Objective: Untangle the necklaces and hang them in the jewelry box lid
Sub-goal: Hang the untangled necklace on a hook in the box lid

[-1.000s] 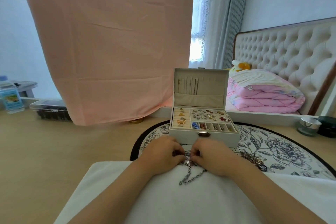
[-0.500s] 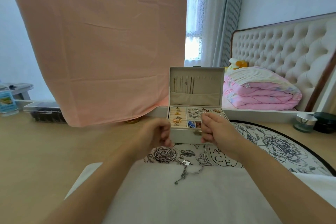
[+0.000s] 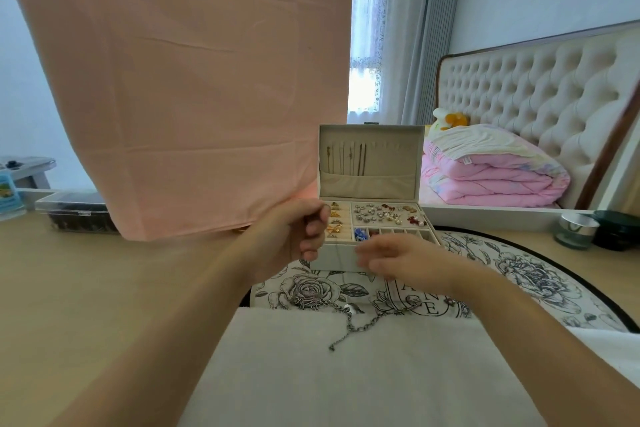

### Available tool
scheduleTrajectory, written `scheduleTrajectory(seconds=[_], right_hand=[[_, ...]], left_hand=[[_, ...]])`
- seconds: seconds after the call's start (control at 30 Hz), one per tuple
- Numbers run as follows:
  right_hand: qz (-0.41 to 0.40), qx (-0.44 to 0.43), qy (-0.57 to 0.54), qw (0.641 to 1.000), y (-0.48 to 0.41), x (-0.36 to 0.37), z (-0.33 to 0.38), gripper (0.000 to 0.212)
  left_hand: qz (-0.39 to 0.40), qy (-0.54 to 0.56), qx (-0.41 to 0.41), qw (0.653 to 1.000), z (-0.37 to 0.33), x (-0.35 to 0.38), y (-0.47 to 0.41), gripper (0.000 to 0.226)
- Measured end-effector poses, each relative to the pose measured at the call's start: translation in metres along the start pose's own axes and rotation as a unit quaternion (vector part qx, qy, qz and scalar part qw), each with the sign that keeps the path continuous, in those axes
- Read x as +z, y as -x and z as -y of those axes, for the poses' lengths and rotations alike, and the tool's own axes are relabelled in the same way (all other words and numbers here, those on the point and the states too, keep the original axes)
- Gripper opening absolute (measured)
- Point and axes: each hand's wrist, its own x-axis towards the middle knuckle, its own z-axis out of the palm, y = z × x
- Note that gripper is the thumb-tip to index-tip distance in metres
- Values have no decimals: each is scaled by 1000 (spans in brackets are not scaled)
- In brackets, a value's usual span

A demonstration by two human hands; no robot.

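Two hands before jewelry box (image 3: 337,260): left hand (image 3: 298,232) curled, pinching or empty cannot tell; right hand (image 3: 398,260) blurred, loosely spread. Tangled necklaces (image 3: 349,314) on mat (image 3: 519,270). Step: likely freeing one; next: hook in lid (image 3: 381,149)

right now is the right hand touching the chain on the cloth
Apart. Head view: right hand up by the jewelry box, mat visible between it and the chain.
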Motion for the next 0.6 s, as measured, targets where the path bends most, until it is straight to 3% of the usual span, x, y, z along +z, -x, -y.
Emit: scheduleTrajectory(seconds=[0.07,0.2,0.3,0.4,0.6], right_hand=[[34,-49,-188,980,-3,11,9,37],[95,-74,-298,947,2,4,6,20],[107,-48,-336,935,10,-15,-7,17],[42,-26,-342,938,16,-37,-18,19],[-50,-60,-293,953,27,-78,-22,17]], left_hand=[[9,-35,-7,999,1,14,-2,30],[-1,-11,-8,1000,-1,20,-3,29],[-11,94,0,996,-3,12,-4,22],[-39,170,12,985,-6,6,-12,20],[-59,133,24,989,-25,42,-49,26]])
